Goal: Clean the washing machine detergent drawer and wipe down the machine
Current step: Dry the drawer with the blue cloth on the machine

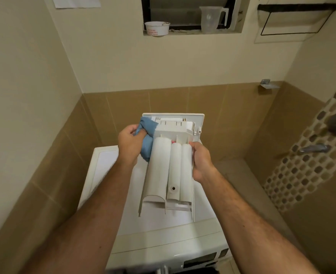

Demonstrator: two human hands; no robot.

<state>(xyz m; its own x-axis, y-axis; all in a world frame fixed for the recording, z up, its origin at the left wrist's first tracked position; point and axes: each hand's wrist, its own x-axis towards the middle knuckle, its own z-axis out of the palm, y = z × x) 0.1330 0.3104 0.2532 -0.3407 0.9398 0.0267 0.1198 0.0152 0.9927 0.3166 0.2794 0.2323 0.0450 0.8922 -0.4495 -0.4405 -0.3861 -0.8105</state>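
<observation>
Head view: right hand (200,161) grips the upturned drawer (169,169) above the machine (163,234) so the left hand (129,145), clutching the cloth (147,135), can wipe its underside.

There are one detergent drawer (169,167), one blue cloth (146,133), one washing machine (163,234), one measuring jug (211,19), one white bowl (157,28) and two hands: left (130,144), right (201,161).

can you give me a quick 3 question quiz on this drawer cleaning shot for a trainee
1. True or false: the detergent drawer is seated in the washing machine.
2. Which hand holds the blue cloth? A) left hand B) right hand
3. Fill in: on the window ledge, the white tub stands to the ____ of the clear measuring jug.

Key: 1 false, it is held above the machine. 2 A. 3 left.
</observation>
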